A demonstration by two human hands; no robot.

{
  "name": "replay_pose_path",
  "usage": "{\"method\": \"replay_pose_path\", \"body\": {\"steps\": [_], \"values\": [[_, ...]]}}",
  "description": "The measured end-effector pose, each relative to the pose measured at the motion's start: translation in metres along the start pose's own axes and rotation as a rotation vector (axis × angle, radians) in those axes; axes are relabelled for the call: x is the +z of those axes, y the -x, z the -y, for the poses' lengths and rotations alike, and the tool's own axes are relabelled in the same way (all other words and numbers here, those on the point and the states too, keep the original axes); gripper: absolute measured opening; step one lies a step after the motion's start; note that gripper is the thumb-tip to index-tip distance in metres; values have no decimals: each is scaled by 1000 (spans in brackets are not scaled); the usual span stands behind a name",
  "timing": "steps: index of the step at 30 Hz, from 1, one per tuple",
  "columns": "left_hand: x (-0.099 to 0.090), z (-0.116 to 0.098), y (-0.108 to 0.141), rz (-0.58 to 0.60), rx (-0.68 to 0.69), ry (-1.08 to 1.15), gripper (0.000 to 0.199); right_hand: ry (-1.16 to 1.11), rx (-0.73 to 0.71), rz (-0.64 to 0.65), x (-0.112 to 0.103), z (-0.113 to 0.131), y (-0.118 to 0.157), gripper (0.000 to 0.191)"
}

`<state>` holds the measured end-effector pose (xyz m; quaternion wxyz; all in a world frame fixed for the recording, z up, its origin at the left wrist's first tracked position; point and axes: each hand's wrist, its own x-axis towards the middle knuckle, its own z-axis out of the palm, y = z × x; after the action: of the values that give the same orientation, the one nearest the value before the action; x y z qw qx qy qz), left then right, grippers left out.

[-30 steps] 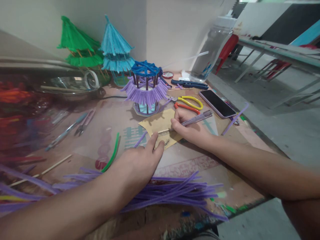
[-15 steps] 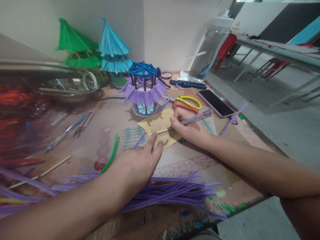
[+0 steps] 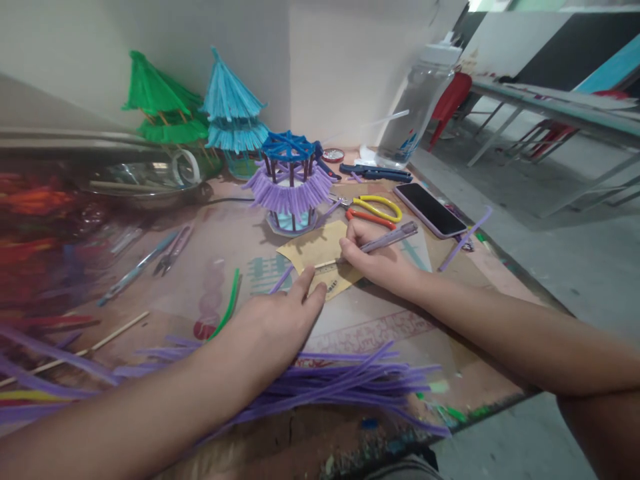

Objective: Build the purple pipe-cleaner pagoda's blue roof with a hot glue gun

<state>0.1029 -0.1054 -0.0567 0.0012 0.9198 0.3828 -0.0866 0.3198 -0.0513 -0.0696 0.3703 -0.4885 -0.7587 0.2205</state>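
My right hand (image 3: 375, 253) is closed around a purple-grey pen (image 3: 390, 238), its tip end hidden by the fingers, over a yellow paper (image 3: 315, 245). A thin pale strip with ruler-like marks (image 3: 327, 265) lies across the paper between my hands. My left hand (image 3: 280, 320) rests flat with its fingers apart, index finger and thumb pressing at the strip's left end. Just behind the paper stands a small tower (image 3: 290, 187) with a blue top frame, dark posts and a purple fringe.
Green (image 3: 160, 100) and light-blue (image 3: 235, 107) fringed towers stand at the back by a metal bowl (image 3: 150, 197). Yellow-and-orange-handled pliers (image 3: 377, 207), a phone (image 3: 431, 209) and a bottle (image 3: 415, 100) are on the right. Purple stems (image 3: 345, 383) lie along the front.
The view has shifted slightly, so the towers and bowl appear a little lower and further right. Both hands keep nearly the same pose over the paper, with the pen tilted much as before.
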Motion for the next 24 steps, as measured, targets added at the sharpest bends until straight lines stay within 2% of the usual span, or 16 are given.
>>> {"method": "replay_pose_path", "body": {"steps": [2,5,10,14,17,20,22,24], "values": [[6,10,-5,-139,-1,80,40,-9,35,-11,-1,0,-1,25],[9,23,-17,-238,-124,185,27,-44,70,-1,0,-1,-2,25],[-1,24,-36,-225,-111,87,23,-114,9,-12,1,0,0,24],[-10,17,-37,-229,-120,29,23,-37,-67,-78,-22,-3,-6,20],[-24,17,-22,-261,-175,20,23,195,18,-5,-54,-12,-16,25],[-50,20,1,-391,-271,132,20,429,60,90,-77,-20,-24,25],[-69,22,14,-485,-295,337,16,479,51,139,-80,-21,-27,24],[-85,23,20,-512,-244,647,17,506,26,199,-76,-20,-30,25]]}}
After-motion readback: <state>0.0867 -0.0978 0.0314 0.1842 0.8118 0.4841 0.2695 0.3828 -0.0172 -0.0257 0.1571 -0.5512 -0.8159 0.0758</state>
